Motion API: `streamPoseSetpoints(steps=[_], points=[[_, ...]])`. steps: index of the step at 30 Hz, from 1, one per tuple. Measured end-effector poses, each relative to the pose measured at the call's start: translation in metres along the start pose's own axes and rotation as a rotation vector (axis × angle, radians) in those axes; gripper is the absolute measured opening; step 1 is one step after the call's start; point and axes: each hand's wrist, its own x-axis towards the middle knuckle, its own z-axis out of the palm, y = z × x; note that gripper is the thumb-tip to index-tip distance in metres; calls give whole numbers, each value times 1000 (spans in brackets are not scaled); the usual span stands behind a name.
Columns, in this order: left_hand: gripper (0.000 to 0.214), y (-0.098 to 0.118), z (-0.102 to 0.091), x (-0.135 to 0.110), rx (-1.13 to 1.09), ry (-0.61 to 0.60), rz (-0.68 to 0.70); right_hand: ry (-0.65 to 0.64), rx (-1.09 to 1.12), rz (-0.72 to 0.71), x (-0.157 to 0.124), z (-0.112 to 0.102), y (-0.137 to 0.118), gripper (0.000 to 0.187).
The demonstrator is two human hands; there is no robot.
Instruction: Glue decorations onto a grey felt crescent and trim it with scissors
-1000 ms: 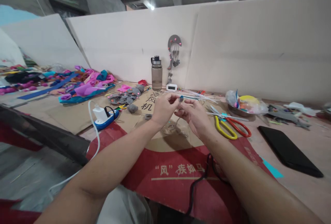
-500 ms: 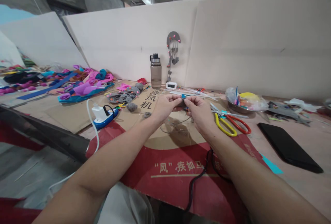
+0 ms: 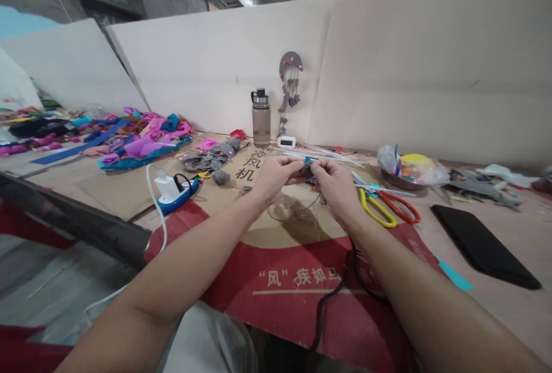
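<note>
My left hand (image 3: 276,176) and my right hand (image 3: 335,186) meet above the cardboard, fingertips pinched from both sides on a small felt piece (image 3: 307,161). Blue shows at its top and grey below; the fingers hide most of it. A loop of thin grey yarn (image 3: 294,220) lies on the cardboard (image 3: 276,235) beneath them. To the right of my right hand lie scissors with yellow handles (image 3: 378,212) and scissors with red handles (image 3: 403,207). A ball of grey yarn (image 3: 221,177) rests left of my left hand.
A water bottle (image 3: 261,120) and small white clock (image 3: 286,142) stand behind, below a grey moon-shaped hanging (image 3: 291,65). On the left are a blue power strip (image 3: 179,197) and coloured felt scraps (image 3: 142,143). A bowl (image 3: 401,180) and black phone (image 3: 483,245) lie right.
The fingertips have shifted very slightly around the felt piece, and less of its blue part stands above them. The camera view has moved a little; both hands keep their pinch.
</note>
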Motion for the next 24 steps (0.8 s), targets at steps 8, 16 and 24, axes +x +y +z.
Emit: streamPoseSetpoints(steps=[8,16,24], points=[[10,-3,-2,4,29,-6,14,-14,53,19,3,0,6,22],[10,-6,-3,7,89,7,70,-45,73,61,1,0,2,25],[6,-4,-1,3,139,31,93,-8,44,-21,4,-2,7,24]])
